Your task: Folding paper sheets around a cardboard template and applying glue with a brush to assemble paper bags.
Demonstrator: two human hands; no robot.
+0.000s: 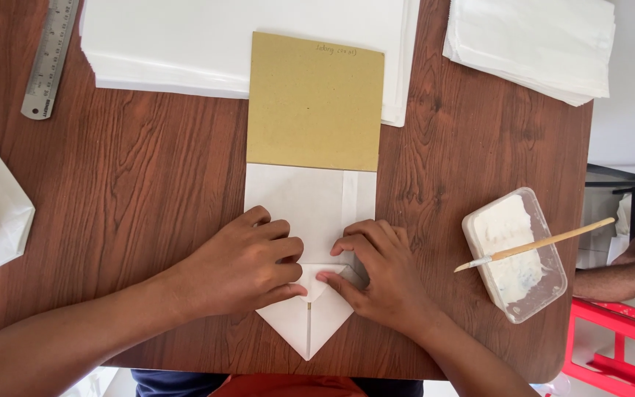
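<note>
White folded paper [309, 323] | both hands' fingers [288, 248] pressing | brown card [314, 103] atop

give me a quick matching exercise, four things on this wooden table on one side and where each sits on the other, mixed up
Things:
1. grey metal ruler
2. brown cardboard rectangle
3. clear plastic tub of white paste
4. wooden-handled brush

Places:
a. laid across the tub's rim
b. right side of the table, near its edge
c. top left corner
d. centre, overlapping the white folded paper

Pairs: 1-c, 2-d, 3-b, 4-a
</note>
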